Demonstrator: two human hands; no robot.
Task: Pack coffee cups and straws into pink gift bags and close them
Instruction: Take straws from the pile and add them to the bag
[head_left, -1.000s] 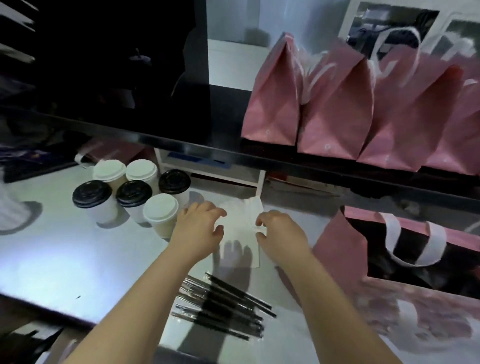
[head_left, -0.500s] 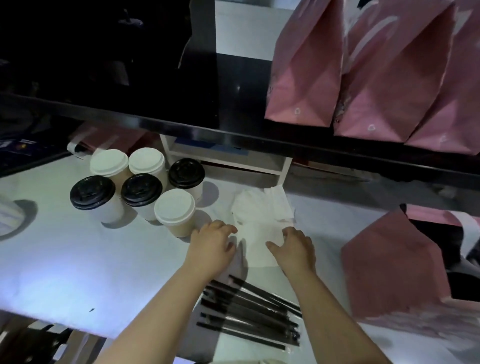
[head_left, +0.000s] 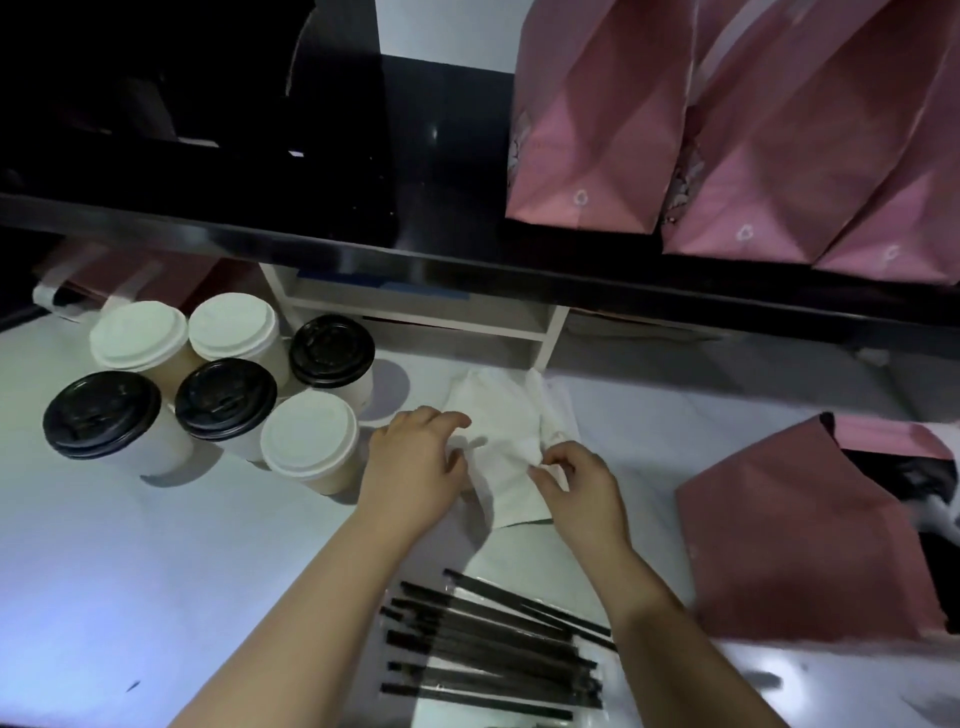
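Note:
Several lidded coffee cups, some with black lids and some with white, stand grouped at the left of the counter. A stack of white napkins lies in the middle. My left hand rests on its left edge with fingers spread over the paper. My right hand pinches a napkin's right edge between thumb and fingers. Several black wrapped straws lie near the front edge between my forearms. An open pink gift bag stands at the right.
Several closed pink gift bags stand in a row on a dark shelf above the counter. A white rack sits under the shelf behind the napkins. More pink bags lie flat at the far left.
The view has tilted down and closer. My right hand has shifted from lying on the napkins to pinching one at its right edge; my left hand stays on the stack.

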